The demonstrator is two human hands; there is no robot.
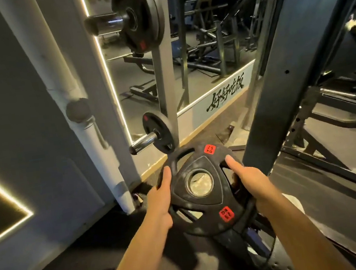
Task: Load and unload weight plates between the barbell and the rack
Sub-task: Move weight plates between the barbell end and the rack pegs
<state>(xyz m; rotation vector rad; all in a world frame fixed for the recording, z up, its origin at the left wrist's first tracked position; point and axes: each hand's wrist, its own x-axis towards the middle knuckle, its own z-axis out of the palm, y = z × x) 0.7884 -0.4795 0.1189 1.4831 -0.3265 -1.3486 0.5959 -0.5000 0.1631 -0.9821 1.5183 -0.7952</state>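
Both hands held a black round rubber weight plate with red labels (204, 190) above the floor: left hand (161, 196) and right hand (250, 181), fingers curled round its rim, just below a small black plate on the rack's chrome peg (157, 132).

Both hands hold a black weight plate (204, 190), the left hand (161, 196) on its left rim, the right hand (250, 182) on its right. Just beyond the left hand a chrome storage peg (143, 142) juts out, its tip bare, a small plate (158, 131) seated at its root. Close right of the right hand a dark rack upright (279, 89) blocks passage. Between peg and upright lies open floor (205, 129). High above the left hand, a larger loaded peg (104, 23).
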